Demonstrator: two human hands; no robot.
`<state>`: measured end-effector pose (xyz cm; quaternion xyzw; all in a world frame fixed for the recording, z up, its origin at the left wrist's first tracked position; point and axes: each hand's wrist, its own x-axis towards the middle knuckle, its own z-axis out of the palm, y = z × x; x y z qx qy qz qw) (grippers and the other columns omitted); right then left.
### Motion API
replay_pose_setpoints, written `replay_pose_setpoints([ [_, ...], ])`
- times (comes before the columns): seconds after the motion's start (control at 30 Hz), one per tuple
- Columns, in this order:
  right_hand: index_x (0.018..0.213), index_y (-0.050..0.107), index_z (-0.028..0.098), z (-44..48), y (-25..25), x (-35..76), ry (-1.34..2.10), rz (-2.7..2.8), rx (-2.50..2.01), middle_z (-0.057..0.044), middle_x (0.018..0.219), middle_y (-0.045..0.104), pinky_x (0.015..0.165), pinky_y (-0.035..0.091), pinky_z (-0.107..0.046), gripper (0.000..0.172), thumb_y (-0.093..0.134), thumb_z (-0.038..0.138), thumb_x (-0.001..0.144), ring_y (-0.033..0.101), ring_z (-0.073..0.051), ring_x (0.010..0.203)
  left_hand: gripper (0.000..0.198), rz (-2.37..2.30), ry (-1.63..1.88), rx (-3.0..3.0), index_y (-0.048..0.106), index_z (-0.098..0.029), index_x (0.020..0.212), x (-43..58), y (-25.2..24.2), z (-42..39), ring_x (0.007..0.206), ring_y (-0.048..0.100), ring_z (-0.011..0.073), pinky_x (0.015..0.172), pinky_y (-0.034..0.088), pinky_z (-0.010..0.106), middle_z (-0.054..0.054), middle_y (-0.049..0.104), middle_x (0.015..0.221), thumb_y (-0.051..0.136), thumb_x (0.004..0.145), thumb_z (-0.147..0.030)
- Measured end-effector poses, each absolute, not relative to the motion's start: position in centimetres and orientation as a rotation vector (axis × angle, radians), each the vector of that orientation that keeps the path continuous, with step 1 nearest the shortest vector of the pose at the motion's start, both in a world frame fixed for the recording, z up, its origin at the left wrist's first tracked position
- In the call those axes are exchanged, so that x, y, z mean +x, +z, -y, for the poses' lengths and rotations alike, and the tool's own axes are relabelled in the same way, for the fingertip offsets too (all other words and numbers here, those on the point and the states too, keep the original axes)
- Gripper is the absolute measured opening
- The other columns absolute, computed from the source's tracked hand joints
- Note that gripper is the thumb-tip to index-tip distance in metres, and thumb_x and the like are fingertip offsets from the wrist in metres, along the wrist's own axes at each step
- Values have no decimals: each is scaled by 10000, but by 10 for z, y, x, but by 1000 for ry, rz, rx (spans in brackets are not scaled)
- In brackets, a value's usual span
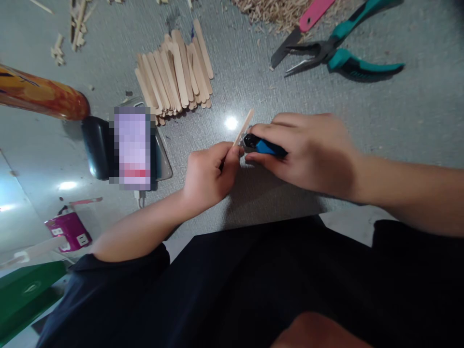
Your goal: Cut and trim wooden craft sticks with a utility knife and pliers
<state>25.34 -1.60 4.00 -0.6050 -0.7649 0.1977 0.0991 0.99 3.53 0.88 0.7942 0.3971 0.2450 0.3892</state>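
Pinched between the thumb and fingers of my left hand (210,174) is a wooden craft stick (243,128), its free end slanting up and to the right. My right hand (308,150) is closed round a small hand tool with a blue and black handle (270,147); its dark tip lies close beside the stick. Whether tip and stick touch, I cannot tell, and most of the tool is hidden in the palm. Beyond my left hand a pile of wooden craft sticks (174,72) lies on the grey table (232,193).
Needle-nose pliers (328,50) and a pink-handled blade (313,17) lie at the back right near wood shavings (275,12). A phone (134,150), a dark rounded case (96,147) and an orange can (43,92) are on the left. A purple power adapter (70,231) sits nearer.
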Motion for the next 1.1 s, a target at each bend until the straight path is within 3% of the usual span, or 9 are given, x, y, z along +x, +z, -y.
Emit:
replay_pose_setpoints([
  [0.27,1480,810,272,15,40,255,615,2240,-1777,-119,1146,831,729,331,-376,508,528,593,1204,719,-297,939,535,-926,622,1754,855,-183,980,11,10,-39,536,558,132,561,447,289,-7,620,596,583,1234,-568],
  [0.53,1389,837,270,10,39,263,735,2273,-1653,-96,1070,837,761,413,-381,454,536,554,1200,741,-300,965,450,-992,619,2173,816,-200,931,9,11,-36,583,627,142,601,427,303,26,723,686,550,1230,-407],
  [0.77,1344,866,324,5,52,260,664,2412,-1853,-93,1057,843,667,313,-392,389,613,513,1117,739,-318,903,437,-955,479,2455,692,-216,823,5,6,-41,551,557,147,608,297,339,21,651,634,534,1200,-371],
  [0.93,1421,840,353,0,59,261,695,2479,-1909,-108,1131,850,667,284,-408,448,581,557,1118,754,-359,928,464,-962,397,2213,701,-212,796,8,16,-47,557,558,139,593,353,317,14,641,616,558,1196,-398],
  [1.1,1449,833,333,0,59,267,616,2434,-1831,-110,1086,837,662,303,-410,474,565,577,1142,744,-344,931,542,-889,482,1712,756,-222,862,12,19,-50,428,490,120,482,358,298,-29,571,512,591,1218,-596],
])
